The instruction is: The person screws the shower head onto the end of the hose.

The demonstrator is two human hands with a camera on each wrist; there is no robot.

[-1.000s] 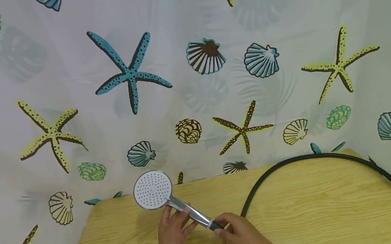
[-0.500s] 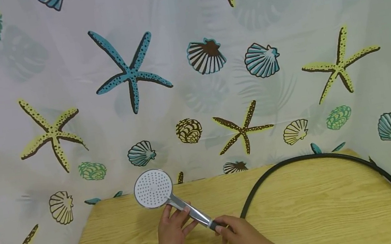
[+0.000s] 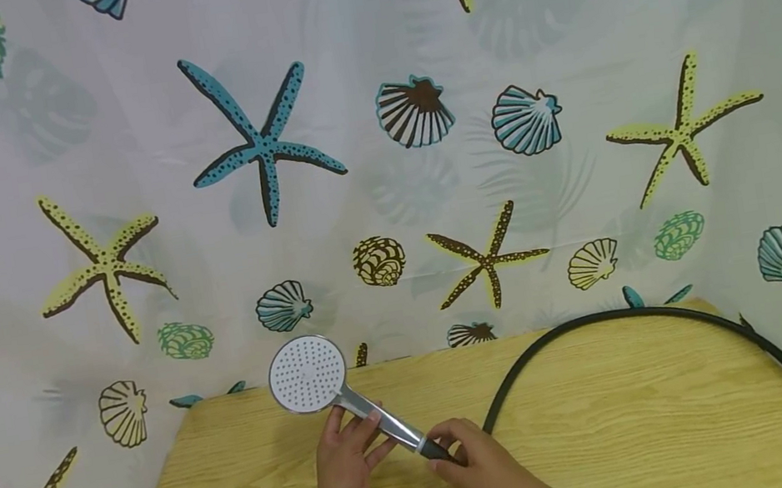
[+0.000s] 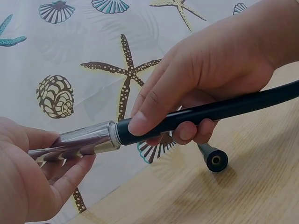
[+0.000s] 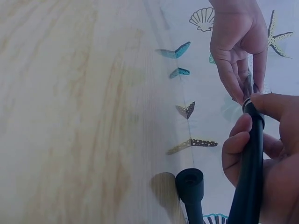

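Observation:
A hand shower (image 3: 307,375) with a round white nozzle face and chrome handle is held tilted, its head at upper left. My left hand (image 3: 343,462) holds the chrome handle (image 4: 88,140) between thumb and fingers. At the handle's lower end, my right hand (image 3: 480,462) grips the black end of a shower hose (image 4: 187,117), thumb on top and fingers curled underneath. The hose end meets the pale collar of the handle; how far it is joined I cannot tell. Part of the hose is hidden by the right hand in the head view.
The hose's other end (image 4: 216,161), a black fitting, lies on the wooden table (image 3: 613,413) near its back edge. From there a long loop of hose (image 3: 644,311) arcs across the right side. A curtain (image 3: 368,188) printed with starfish and shells hangs around the table.
The shower head has risen very slightly. My right fingers have shifted their hold at the hose end, and more of the black end shows now. The left hand keeps its hold.

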